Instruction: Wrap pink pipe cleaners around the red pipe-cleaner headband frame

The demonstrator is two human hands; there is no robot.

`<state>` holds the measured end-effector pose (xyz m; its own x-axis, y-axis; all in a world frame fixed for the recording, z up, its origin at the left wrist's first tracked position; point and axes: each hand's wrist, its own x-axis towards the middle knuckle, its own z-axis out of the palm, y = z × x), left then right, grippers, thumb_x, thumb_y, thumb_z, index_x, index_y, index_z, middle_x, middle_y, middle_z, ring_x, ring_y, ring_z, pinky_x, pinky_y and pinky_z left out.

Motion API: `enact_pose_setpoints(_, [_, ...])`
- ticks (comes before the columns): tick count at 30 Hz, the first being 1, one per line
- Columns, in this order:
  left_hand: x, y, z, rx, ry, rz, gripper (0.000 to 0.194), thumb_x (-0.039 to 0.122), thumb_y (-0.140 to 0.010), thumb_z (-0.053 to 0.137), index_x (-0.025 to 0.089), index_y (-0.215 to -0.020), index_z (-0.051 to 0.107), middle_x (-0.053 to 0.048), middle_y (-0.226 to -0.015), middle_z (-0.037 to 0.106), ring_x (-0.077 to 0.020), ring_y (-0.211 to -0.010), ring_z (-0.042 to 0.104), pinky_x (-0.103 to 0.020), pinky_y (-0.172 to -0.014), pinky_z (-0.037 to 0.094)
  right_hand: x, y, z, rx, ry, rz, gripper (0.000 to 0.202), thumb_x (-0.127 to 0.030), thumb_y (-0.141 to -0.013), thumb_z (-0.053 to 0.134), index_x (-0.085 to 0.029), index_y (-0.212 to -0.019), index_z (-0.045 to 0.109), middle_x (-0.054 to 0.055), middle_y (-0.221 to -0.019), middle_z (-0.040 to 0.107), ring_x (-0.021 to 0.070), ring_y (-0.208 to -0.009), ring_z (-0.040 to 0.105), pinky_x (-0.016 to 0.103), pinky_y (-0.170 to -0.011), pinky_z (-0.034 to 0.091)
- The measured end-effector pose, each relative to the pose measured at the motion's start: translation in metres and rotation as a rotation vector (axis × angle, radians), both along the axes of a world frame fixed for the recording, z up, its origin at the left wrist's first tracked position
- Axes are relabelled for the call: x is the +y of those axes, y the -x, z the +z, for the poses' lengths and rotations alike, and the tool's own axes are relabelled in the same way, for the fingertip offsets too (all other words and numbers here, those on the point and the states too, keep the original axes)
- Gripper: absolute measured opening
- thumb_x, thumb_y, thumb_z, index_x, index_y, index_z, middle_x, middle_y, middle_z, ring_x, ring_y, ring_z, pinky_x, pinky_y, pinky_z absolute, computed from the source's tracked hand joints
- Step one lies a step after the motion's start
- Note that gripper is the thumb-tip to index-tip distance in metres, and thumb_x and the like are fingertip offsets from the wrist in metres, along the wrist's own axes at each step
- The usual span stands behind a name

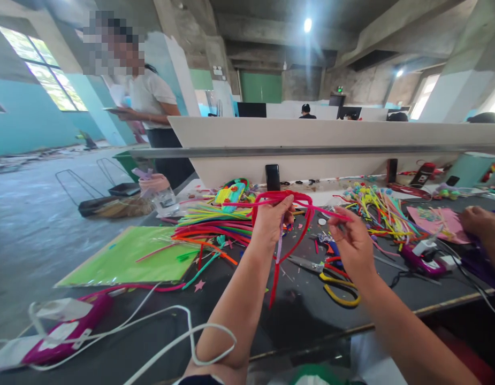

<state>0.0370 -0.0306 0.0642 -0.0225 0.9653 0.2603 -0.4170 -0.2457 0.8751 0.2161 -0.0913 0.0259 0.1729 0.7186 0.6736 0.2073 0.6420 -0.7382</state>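
A large workshop with bare concrete beams, blue-and-white walls and lit ceiling lamps fills the upper frame. At the upper left, a standing person [153,101] in a white top is beside a long pale partition [331,133]. A dark, cluttered table [303,331] spans the lower frame. On it, at centre left, lie a green packet [122,256] and a bundle of coloured fuzzy stems [215,227]; a second tangle [375,214] lies right of centre. A co-worker's hand [478,222] touches a pink sheet [435,222] at the right edge. Yellow-handled scissors [340,303] lie below the right hand [349,243].

Mid-frame, above the table, is the red looped piece [302,197]. The left hand [273,216] has a closed grip on its gathered top, thumb pressed over it. The right hand's grip is nearly closed, fingertips on a thin pink strand [321,210] stretched out from the loops. The piece appears partly formed: the loops are shaped and gathered, but a red tail [275,283] hangs loose below and the strand's end is unfastened. Whether anything is tied beneath the left fingers cannot be told.
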Motion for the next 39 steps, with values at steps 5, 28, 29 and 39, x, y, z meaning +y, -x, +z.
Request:
enact_pose_setpoints(5, [-0.004, -0.012, 0.001, 0.011, -0.016, 0.079, 0.031, 0.037, -0.063, 0.077, 0.011, -0.073, 0.064, 0.0, -0.058, 0.061, -0.0093, -0.045, 0.056, -0.018, -0.037, 0.036, -0.008, 0.004, 0.017, -0.038, -0.181, -0.1, 0.013, -0.025, -0.083, 0.062, -0.024, -0.092, 0.071, 0.002, -0.086, 0.067, 0.017, -0.079, 0.062, 0.033, -0.079, 0.048])
enact_pose_setpoints(28, [-0.017, -0.026, -0.005, 0.28, -0.143, 0.098, 0.029, 0.043, -0.074, 0.067, 0.015, -0.077, 0.07, -0.002, -0.062, 0.065, -0.0144, -0.055, 0.061, -0.026, -0.057, 0.052, 0.054, 0.018, 0.016, -0.016, 0.344, -0.22, 0.023, -0.04, -0.066, 0.066, -0.02, -0.063, 0.054, -0.004, -0.053, 0.051, 0.0124, -0.051, 0.044, 0.025, -0.049, 0.031])
enact_pose_setpoints(29, [-0.016, -0.026, -0.005, 0.261, -0.13, 0.079, 0.029, 0.043, -0.074, 0.068, 0.015, -0.077, 0.07, -0.002, -0.062, 0.065, -0.0143, -0.055, 0.061, -0.027, -0.056, 0.052, 0.056, 0.018, 0.017, 0.012, 0.347, -0.214, 0.023, -0.039, -0.065, 0.067, -0.02, -0.068, 0.054, -0.004, -0.053, 0.05, 0.0119, -0.05, 0.043, 0.024, -0.048, 0.031])
enact_pose_setpoints(39, [-0.009, -0.021, -0.001, 0.197, -0.09, -0.111, 0.027, 0.041, -0.071, 0.07, 0.014, -0.072, 0.068, -0.001, -0.055, 0.061, -0.0133, -0.049, 0.058, -0.025, -0.048, 0.05, 0.047, 0.003, 0.04, 0.4, 0.418, 0.447, 0.058, -0.024, -0.057, 0.078, -0.025, -0.108, 0.049, -0.01, -0.069, 0.056, 0.0014, -0.037, 0.036, 0.019, -0.04, 0.035])
